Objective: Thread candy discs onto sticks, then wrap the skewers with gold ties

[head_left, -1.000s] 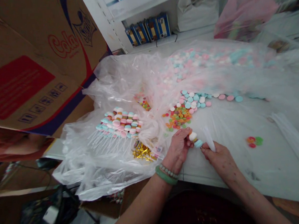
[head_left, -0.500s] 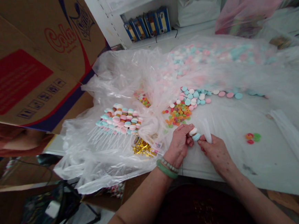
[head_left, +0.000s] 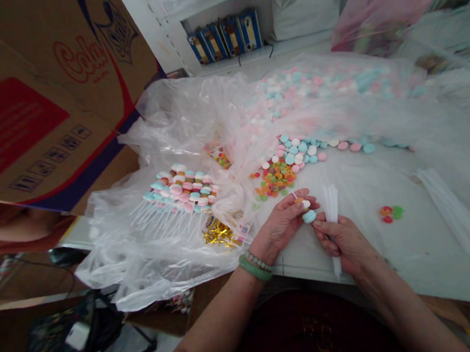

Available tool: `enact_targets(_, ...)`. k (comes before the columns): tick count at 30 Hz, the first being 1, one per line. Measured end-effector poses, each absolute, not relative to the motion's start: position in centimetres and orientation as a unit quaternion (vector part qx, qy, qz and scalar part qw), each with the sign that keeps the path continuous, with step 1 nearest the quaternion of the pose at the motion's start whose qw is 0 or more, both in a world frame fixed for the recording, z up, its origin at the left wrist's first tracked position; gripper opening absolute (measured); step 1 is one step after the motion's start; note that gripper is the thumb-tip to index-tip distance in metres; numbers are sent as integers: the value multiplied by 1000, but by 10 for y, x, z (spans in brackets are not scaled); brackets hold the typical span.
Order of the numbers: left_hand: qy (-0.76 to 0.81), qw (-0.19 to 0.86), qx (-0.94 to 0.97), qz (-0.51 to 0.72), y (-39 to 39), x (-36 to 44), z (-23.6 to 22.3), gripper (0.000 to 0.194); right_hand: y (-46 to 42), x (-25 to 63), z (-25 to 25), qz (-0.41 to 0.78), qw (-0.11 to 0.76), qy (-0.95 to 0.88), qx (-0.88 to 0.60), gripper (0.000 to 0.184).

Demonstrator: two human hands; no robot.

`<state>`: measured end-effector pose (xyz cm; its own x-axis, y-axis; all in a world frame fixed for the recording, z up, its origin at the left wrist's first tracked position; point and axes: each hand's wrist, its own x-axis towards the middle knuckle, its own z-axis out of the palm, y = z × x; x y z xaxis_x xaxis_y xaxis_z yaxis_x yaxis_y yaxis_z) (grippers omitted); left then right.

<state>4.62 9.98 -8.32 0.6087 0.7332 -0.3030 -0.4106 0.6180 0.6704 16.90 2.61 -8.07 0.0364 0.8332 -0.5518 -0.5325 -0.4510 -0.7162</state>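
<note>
Marshmallows sat pinched by the left hand; the right hand clasped white sticks; light, steady pressure seemed wisest.

- Candy stack near the bench's front edge: blue, white, orange
- Stick bundle: white
- Marshmallows: pink, blue, white
- Gummy rings: orange, green, red

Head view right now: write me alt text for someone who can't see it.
The left hand holds a short stack of sweets and the right hand grips a bundle of white sticks over a white table. Beyond them lie fruit-coloured rings and round pastel sweets; loaded skewers and gold ties sit to the left on clear plastic.
</note>
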Motion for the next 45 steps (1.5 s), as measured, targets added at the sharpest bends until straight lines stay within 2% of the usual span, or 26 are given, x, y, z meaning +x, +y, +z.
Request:
enact_targets(5,318,839,249,364,96,55,-90,43,25,166,-83,707,479,-151,-497,28)
enact_targets(11,317,849,219,361,88,70,-95,38,22,155,-89,642,498,-163,-560,25)
enact_targets(17,292,868,164,366,90,61,-89,53,25,152,-86,603,535,-162,-569,24)
enact_targets(32,436,751,239,434,88,70,-93,28,25,148,-95,567,448,-218,-656,15)
enact_targets(37,446,727,266,450,80,77,-93,26,25,146,-96,555,465,-216,-655,14)
enact_targets(40,445,751,247,420,81,72,-89,36,22,148,-92,568,473,-193,-645,17)
enact_targets(42,461,763,240,384,88,67,-83,47,20,152,-89,558,508,-163,-635,21)
enact_targets(45,523,666,367,385,110,67,-72,46,20,161,-88,508,591,-97,-618,26)
